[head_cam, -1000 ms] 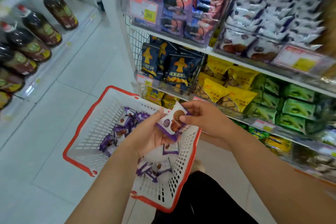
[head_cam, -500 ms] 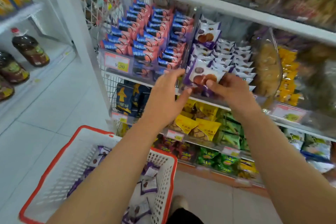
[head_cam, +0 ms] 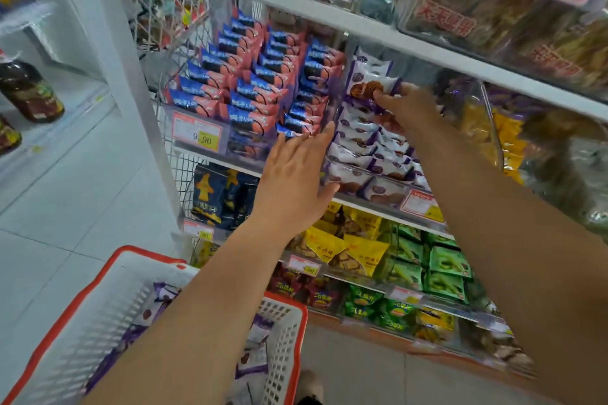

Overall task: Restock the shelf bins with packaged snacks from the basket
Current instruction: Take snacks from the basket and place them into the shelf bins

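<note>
A clear shelf bin (head_cam: 332, 115) holds rows of white-and-purple cookie packets (head_cam: 358, 154). My right hand (head_cam: 408, 108) reaches deep into the bin and pinches one white-and-purple snack packet (head_cam: 370, 87) at the back of the rows. My left hand (head_cam: 296, 181) is spread flat with straight fingers in front of the bin's left wall and holds nothing. Below, the white basket with a red rim (head_cam: 279, 339) contains more purple packets (head_cam: 253, 362), partly hidden by my left forearm.
A neighbouring bin holds red-and-blue packets (head_cam: 250, 92) with a price tag (head_cam: 197, 135). Lower shelves carry dark blue bags (head_cam: 217, 194), yellow bags (head_cam: 348, 246) and green packs (head_cam: 441, 270). Bottles (head_cam: 29, 92) stand on a shelf at the left across a tiled aisle.
Both hands rose from the basket to the shelf bin with a packet. My left hand has let go and opened; my right hand pushed the packet to the back of the bin.
</note>
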`<state>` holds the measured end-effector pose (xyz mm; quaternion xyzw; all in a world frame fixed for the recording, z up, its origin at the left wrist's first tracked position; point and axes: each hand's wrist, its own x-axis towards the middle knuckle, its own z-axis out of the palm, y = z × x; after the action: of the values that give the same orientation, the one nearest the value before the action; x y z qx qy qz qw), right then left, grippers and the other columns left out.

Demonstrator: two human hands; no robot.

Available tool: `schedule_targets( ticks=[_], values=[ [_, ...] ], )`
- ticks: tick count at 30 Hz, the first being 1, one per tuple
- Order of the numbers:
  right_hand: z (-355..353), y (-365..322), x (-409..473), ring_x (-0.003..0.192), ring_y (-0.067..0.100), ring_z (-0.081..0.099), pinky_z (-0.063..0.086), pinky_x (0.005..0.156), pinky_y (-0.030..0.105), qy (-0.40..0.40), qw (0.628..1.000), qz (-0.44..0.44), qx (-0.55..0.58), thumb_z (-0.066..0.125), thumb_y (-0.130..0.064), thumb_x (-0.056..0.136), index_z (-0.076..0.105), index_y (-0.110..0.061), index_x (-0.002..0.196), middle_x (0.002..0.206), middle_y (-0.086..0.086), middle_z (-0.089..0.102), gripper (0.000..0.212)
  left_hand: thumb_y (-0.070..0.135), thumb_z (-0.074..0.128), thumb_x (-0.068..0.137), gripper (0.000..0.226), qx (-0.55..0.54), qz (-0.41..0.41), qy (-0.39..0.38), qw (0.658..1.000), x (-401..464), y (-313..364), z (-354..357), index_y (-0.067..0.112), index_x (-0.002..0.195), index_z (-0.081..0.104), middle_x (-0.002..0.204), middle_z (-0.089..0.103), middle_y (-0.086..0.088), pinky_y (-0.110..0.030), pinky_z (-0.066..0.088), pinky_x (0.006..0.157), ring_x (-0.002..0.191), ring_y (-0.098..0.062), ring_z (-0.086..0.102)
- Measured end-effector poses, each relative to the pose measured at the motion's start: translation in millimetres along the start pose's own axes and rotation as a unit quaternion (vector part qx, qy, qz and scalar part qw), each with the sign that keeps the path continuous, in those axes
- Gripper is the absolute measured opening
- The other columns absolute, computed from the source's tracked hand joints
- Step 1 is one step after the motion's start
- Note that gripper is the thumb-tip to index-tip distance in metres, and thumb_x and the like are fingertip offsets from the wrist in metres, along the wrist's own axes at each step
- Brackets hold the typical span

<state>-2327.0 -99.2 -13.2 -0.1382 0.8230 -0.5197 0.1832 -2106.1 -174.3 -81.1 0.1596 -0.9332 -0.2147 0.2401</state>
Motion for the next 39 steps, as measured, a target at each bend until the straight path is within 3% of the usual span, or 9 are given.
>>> schedule_targets(
  ticks=[5,12,17,22,25,29,32,36,39],
  values=[
    [1,8,20,0.053,0.01,0.069,0.041,0.036,0.017,0.017,1.0,0.008,-0.018,0.068,-0.016,0.091,0.059,-0.013,0.114,0.103,0.009,0.069,0.025,0.043,0.064,0.09,0.085,-0.005,0.003,0.009,1.0,-1,-1,1,0.025,0.157,0.014,0.146,0.047,0.0,-0.033,-0.001,0.12,0.142,-0.021,0.031],
    [-1,15,23,0.053,0.005,0.058,0.04,0.039,0.012,0.029,0.982,-0.054,-0.177,0.068,-0.026,0.091,0.067,-0.011,0.104,0.079,0.0,0.065,0.02,0.041,0.065,0.089,0.087,0.005,0.007,0.017,1.0,-2,-1,3,0.024,0.157,0.014,0.146,0.047,0.0,-0.033,-0.002,0.119,0.142,-0.021,0.031],
    [1,17,24,0.05,0.004,0.056,0.041,0.041,0.014,0.04,0.986,-0.031,-0.161,0.069,-0.026,0.09,0.067,-0.012,0.098,0.068,-0.004,0.059,0.017,0.042,0.066,0.088,0.09,0.011,0.001,0.017,1.0,-2,-1,5,0.025,0.157,0.012,0.145,0.047,0.0,-0.032,-0.004,0.119,0.142,-0.019,0.03],
    [-3,22,22,0.045,0.001,0.057,0.04,0.039,0.013,0.032,0.993,-0.002,-0.111,0.071,-0.024,0.089,0.066,-0.007,0.116,0.082,0.001,0.066,0.033,0.042,0.066,0.089,0.089,0.014,0.0,0.009,1.0,-2,-1,5,0.024,0.157,0.012,0.144,0.047,0.001,-0.031,-0.005,0.118,0.142,-0.019,0.029],
    [-8,24,19,0.058,0.006,0.062,0.044,0.047,0.018,0.036,0.993,-0.002,-0.111,0.072,-0.028,0.088,0.064,-0.007,0.122,0.094,0.005,0.07,0.041,0.043,0.064,0.09,0.089,0.017,-0.003,-0.002,1.0,-2,0,4,0.025,0.157,0.01,0.146,0.044,0.001,-0.03,-0.006,0.118,0.143,-0.018,0.027],
    [-18,21,0,0.081,0.014,0.064,0.052,0.074,0.029,0.053,0.991,-0.016,-0.122,0.072,-0.029,0.088,0.054,-0.007,0.134,0.104,0.004,0.065,0.054,0.043,0.062,0.091,0.089,0.022,-0.004,-0.013,1.0,-2,-1,4,0.026,0.158,0.006,0.148,0.041,0.002,-0.03,-0.007,0.118,0.144,-0.018,0.023],
    [-22,16,-34,0.091,0.013,0.06,0.05,0.089,0.032,0.053,0.987,-0.064,-0.14,0.069,-0.026,0.09,0.058,-0.009,0.129,0.108,0.001,0.064,0.045,0.043,0.061,0.092,0.089,0.026,-0.005,-0.026,0.999,-2,-1,3,0.027,0.157,0.003,0.151,0.039,0.0,-0.031,-0.007,0.118,0.145,-0.019,0.022],
    [-12,23,-110,0.073,0.005,0.053,0.045,0.067,0.02,0.04,0.982,-0.172,-0.068,0.066,-0.021,0.092,0.061,-0.026,0.102,0.085,-0.009,0.058,0.013,0.04,0.058,0.095,0.087,0.024,0.008,-0.062,0.998,-6,1,-6,0.027,0.157,-0.001,0.161,0.024,0.001,-0.031,-0.006,0.119,0.15,-0.016,0.01],
    [12,52,-173,0.071,0.007,0.055,0.046,0.06,0.019,-0.045,0.981,-0.189,-0.017,0.064,-0.019,0.093,0.06,-0.035,0.095,0.08,-0.007,0.06,0.017,0.032,0.058,0.097,0.076,-0.053,0.006,-0.033,0.998,-36,-2,-9,0.026,0.157,0.012,0.162,0.019,0.003,-0.032,0.008,0.119,0.15,-0.017,0.013]
  ],
)
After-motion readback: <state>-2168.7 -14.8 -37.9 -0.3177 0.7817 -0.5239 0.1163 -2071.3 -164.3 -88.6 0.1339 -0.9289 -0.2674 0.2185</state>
